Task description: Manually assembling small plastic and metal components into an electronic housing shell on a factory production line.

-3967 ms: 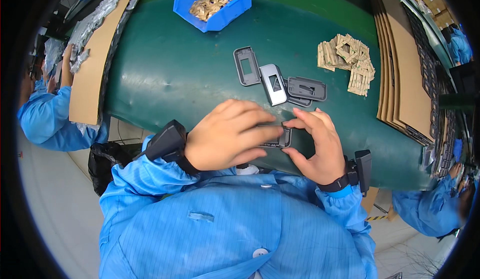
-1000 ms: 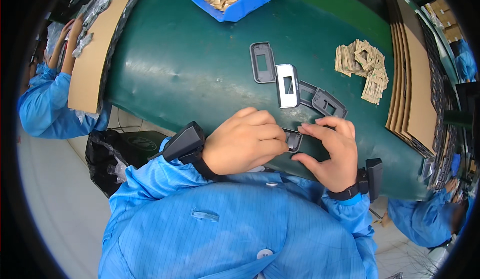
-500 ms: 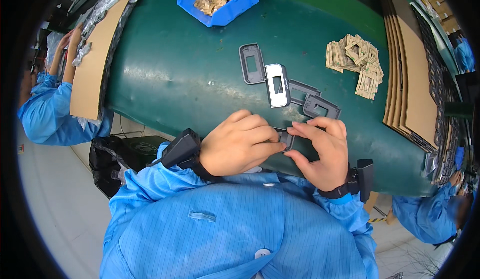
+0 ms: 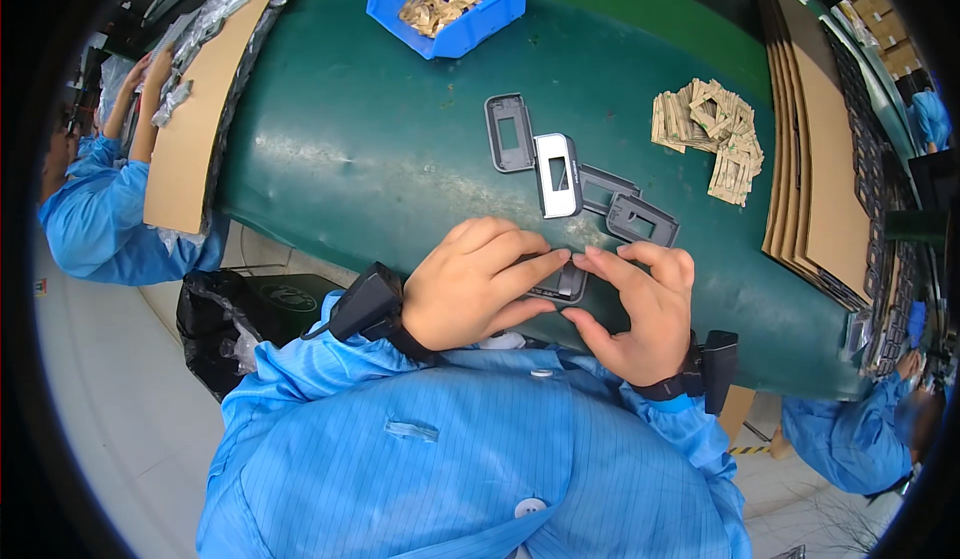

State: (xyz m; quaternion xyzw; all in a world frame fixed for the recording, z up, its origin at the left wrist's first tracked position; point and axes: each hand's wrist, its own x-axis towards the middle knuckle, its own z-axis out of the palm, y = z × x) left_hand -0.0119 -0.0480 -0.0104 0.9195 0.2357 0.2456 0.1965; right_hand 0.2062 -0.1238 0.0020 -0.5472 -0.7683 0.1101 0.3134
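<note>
Close to the table's near edge, a small dark grey plastic housing [image 4: 572,287] lies between my two hands. My left hand [image 4: 470,287] grips its left end, the bent fingers covering that part. At the opposite end, my right hand [image 4: 645,314] holds it between thumb and fingertips. Just beyond my hands are several similar parts: a grey housing with a rectangular window [image 4: 511,162], a white-faced housing [image 4: 559,202] overlapping others, a grey frame [image 4: 612,179] partly covered, and another grey housing [image 4: 630,227] at the right.
A blue bin [image 4: 478,31] of tan scraps [image 4: 443,6] stands at the far side. Tan backed frame-shaped pieces [image 4: 708,124] are piled to the right. Cardboard sheets [image 4: 815,159] and a cardboard panel [image 4: 195,129] flank the green table [image 4: 340,129]. Co-workers in blue sit on both sides.
My left fingers have shifted along the housing, with the index finger now stretched across its far edge and more of it showing. My right hand stays at its right end.
</note>
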